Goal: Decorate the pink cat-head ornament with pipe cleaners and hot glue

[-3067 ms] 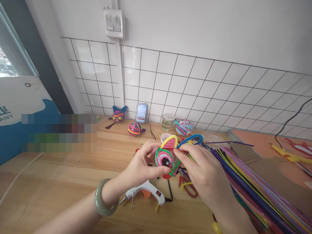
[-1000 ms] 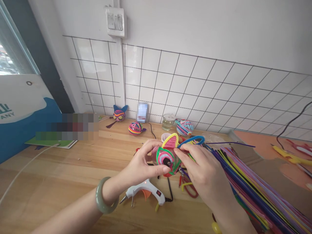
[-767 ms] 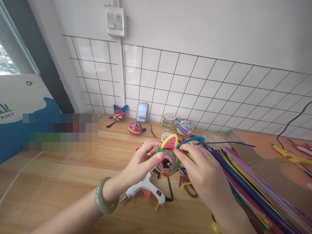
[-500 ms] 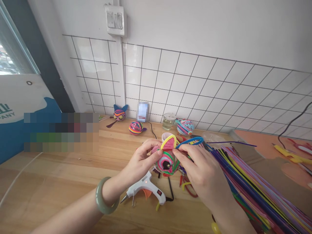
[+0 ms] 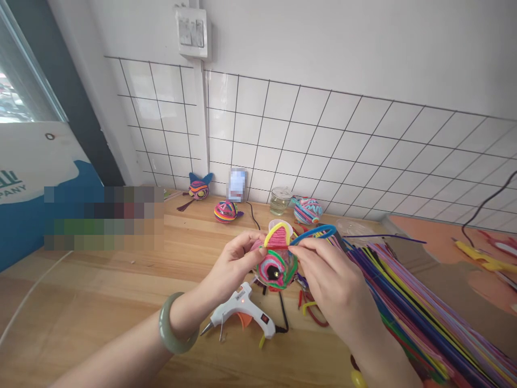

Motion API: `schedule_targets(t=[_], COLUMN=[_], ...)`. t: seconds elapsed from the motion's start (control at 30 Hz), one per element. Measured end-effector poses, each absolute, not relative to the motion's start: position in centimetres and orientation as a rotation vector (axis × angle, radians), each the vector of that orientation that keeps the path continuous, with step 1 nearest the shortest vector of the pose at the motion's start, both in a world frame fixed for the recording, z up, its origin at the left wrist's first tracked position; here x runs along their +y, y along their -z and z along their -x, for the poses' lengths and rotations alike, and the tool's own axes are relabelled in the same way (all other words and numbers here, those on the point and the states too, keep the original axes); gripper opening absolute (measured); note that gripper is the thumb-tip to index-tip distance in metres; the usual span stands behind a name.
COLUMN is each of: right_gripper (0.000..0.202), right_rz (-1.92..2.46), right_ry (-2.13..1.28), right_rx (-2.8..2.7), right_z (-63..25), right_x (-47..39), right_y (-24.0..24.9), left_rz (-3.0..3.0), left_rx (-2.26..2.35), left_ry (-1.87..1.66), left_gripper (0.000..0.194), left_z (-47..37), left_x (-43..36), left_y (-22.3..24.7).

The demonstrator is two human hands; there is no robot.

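Note:
A round figure (image 5: 278,272) wound in pink, green and blue fuzzy stems, with a dark eye, is held above the wooden table. On its top stands a pink fin (image 5: 278,237) edged in yellow. My left hand (image 5: 238,258), a green bangle on its wrist, grips the figure's left side, thumb at the fin's base. A blue stem loop (image 5: 317,232) rises from the fingers of my right hand (image 5: 329,269), which are pinched at the fin's right base. The palm side of my right hand is hidden.
Below the figure lies a white glue gun (image 5: 242,310). Bundled colourful stems (image 5: 420,307) cover the right side. Further back are a cat-eared ball (image 5: 199,188), a striped ball (image 5: 226,212), a glass jar (image 5: 280,201), a blue-pink ball (image 5: 307,210) and a phone (image 5: 236,185).
The fingers of my right hand have drawn slightly back from the figure, showing more of its right side. The fin has shifted slightly left. My left hand has hardly moved.

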State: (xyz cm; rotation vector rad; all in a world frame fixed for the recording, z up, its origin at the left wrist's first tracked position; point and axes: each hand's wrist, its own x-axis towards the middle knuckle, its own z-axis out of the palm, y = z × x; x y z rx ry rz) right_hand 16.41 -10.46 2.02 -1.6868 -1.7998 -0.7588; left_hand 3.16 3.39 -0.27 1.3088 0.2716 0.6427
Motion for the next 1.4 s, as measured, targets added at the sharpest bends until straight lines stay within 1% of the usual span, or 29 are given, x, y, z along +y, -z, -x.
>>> schedule_targets(t=[0.13,0.17,0.4,0.57,0.77,0.87,1.0,1.23,1.4], right_gripper=[0.006,0.007,0.014,0.021,0.024,0.025,0.031,0.035,0.044], right_rz=[1.665,1.673,1.836,1.841,1.838,1.807,1.732,1.629,1.507], right_ry=[0.66,0.645,0.397,0.181,0.058,-0.047,-0.131,-0.264,-0.385], right_rx=[-1.592,-1.545,-1.29,-1.165,-1.065,-1.009,-1.004,-1.049,-1.046], right_z=[-16.5,-16.5,-16.3,-16.0,-15.7,-15.6,-15.6,-15.8,-15.8], right_x=[-10.3,-10.3,-10.6,-10.6,-10.2,-9.9,-9.7,-9.6,-9.4], right_y=[-2.1,-2.2,-2.3,-2.4,-2.3,-2.3,-2.4,-2.2,-1.9], left_rz=[-1.28,-1.275,-1.366,-1.473,-1.516,-1.552,-1.584,-1.538,-1.45], left_rx=[0.216,0.196,0.113,0.105,0.122,0.11,0.042,0.117,0.061], left_ry=[-0.669,-0.679,-0.767,-0.801,-0.827,-0.844,-0.896,-0.854,-0.853], left_gripper=[0.015,0.015,0.013,0.012,0.011,0.01,0.01,0.01,0.008], left_z=[-3.3,-3.4,-3.3,-2.9,-2.7,-2.7,-2.7,-2.6,-2.9], left_x=[3.6,3.7,4.0,3.5,3.2,3.3,3.3,3.1,3.2], left_y=[0.6,0.8,1.4,1.1,0.6,0.5,0.6,0.2,0.8])
